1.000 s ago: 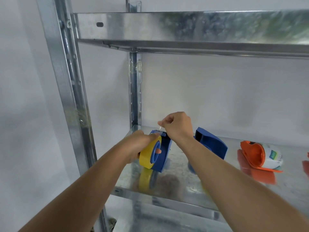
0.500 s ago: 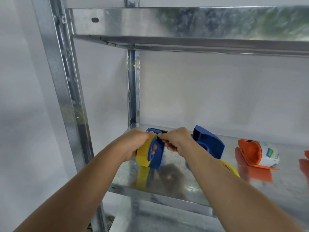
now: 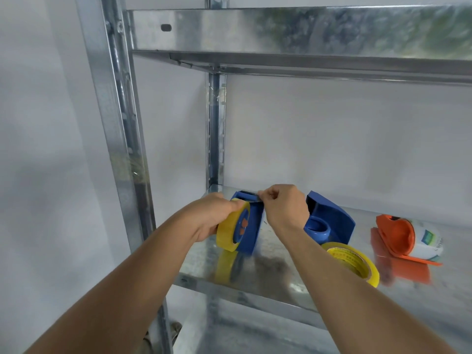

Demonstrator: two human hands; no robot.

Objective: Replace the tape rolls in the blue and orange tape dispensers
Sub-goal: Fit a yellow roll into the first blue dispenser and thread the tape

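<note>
A blue tape dispenser (image 3: 251,231) stands on the metal shelf (image 3: 281,282) with a yellow tape roll (image 3: 229,232) mounted on its hub. My left hand (image 3: 213,217) grips that roll and the dispenser from the left. My right hand (image 3: 283,208) pinches the tape end at the dispenser's top edge. A second blue dispenser part (image 3: 329,221) lies just right of my right wrist. A loose yellow tape roll (image 3: 352,261) lies flat near the shelf front. An orange dispenser (image 3: 394,235) holding a white roll (image 3: 426,241) lies on its side further right.
A steel upright (image 3: 120,139) rises at the left and a rear post (image 3: 216,129) stands behind the dispenser. An upper shelf (image 3: 306,34) hangs overhead. White wall fills the back. A lower shelf level (image 3: 255,328) shows below.
My right hand has come down from above the dispenser to its top edge, drawing the tape end with it. The loose yellow roll has come into view.
</note>
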